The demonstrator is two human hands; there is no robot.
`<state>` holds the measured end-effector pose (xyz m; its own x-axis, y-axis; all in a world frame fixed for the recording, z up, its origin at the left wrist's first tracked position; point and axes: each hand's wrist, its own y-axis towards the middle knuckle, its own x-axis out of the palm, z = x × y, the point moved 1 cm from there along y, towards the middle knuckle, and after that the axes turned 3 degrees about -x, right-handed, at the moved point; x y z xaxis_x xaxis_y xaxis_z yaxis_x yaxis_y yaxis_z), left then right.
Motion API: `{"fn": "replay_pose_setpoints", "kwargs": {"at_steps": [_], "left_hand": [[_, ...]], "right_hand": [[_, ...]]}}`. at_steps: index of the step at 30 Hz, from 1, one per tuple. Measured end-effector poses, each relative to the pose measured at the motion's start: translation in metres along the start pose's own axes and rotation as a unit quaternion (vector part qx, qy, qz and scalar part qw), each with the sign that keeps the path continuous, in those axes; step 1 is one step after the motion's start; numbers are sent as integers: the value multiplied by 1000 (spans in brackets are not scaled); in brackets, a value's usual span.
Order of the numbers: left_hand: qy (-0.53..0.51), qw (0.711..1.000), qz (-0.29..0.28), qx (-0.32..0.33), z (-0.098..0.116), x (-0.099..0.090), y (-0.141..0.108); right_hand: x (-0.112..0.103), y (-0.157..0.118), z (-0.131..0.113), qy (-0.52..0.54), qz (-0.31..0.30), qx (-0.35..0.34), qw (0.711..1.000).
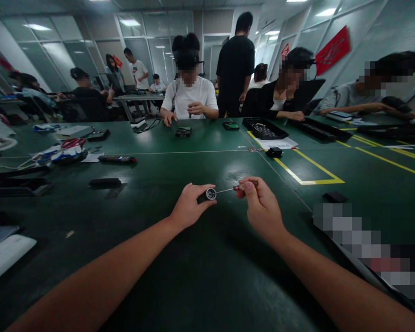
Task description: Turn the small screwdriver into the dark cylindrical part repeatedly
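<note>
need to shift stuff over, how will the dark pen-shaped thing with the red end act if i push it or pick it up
The pen-shaped thing looks long and rounded, so a sideways push could well roll it. Its straight, hard-looking body suggests it would stay stiff when lifted.

Worktop (207,157): green, smooth, semi-gloss surface with diffuse light reflections. Screwdriver (224,190): shiny metal shaft; red handle, apparently glossy plastic. Cylindrical part (210,193): pale rim, metallic in appearance. Far-right tray (266,128): black, plastic-like. Adjacent sheet (280,143): white, matt paper. Background partitions (65,55): glossy glass panels.
</note>
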<state>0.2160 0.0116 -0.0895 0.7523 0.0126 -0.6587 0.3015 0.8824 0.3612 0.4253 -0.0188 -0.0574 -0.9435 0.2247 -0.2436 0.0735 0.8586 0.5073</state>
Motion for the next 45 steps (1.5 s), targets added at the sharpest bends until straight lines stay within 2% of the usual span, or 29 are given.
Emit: {"fn": "replay_pose_setpoints", "kwargs": {"at_steps": [7,12,17,20,22,24,28,35,45], "left_hand": [[8,1000,-6,10,0,0,0],[21,1000,-15,15,0,0,0],[40,999,-22,28,3,-2,-1],[57,997,-22,42,5,-4,-1],[64,997,-16,39,6,-5,1],[65,998,-11,23,5,-5,2],[54,998,-11,-3,4,-4,3],[63,998,-9,8,1,-2,1],[68,997,-14,17,0,-2,1]], "right_hand": [[-1,0,-5,15,-38,6,999],[-1,2,-6,55,-7,40,998],[3,3,4,77,9,54,996],[5,7,16,154,36,133,979],[6,11,24,246,31,228,942],[7,13,29,275,51,262,924],[6,13,29,247,78,204,944],[6,7,21,140,38,99,984],[3,5,9,48,-12,33,998]]}}
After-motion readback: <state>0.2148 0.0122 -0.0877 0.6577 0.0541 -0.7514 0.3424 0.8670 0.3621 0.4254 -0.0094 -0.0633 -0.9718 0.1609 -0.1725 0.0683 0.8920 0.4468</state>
